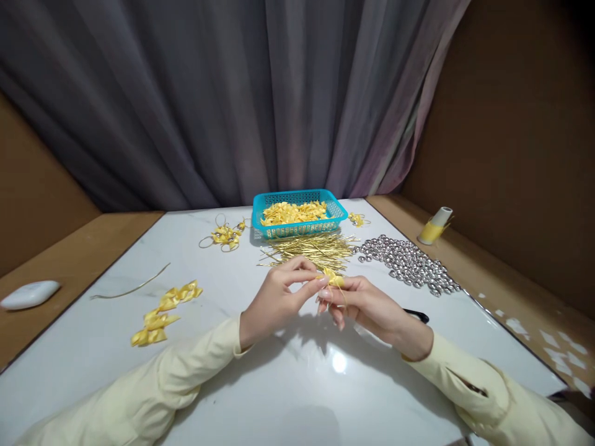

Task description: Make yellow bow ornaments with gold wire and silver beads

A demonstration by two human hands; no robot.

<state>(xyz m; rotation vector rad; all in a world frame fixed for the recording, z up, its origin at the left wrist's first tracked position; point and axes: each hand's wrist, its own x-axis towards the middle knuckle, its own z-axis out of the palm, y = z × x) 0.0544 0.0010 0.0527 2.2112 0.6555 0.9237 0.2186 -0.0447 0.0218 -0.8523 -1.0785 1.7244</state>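
Note:
Above the middle of the white table, both of my hands meet at a yellow ribbon bow (333,277). My left hand (286,288) pinches its left side between thumb and fingers. From the other side my right hand (372,306) grips it, with a thin yellow thread hanging by the fingers. Just behind the hands lies a heap of gold twist ties (316,249). Left of my left forearm, several loose yellow bows (158,319) lie in a crooked row, with a single gold wire (134,288) behind them.
A blue basket (300,231) of yellow bows stands at the back. Silver beads (409,263) spread on the right. Bows with loops (225,235) lie back left. A yellow thread cone (434,226), a white mouse-shaped object (30,295) and a black handle (417,316) are nearby.

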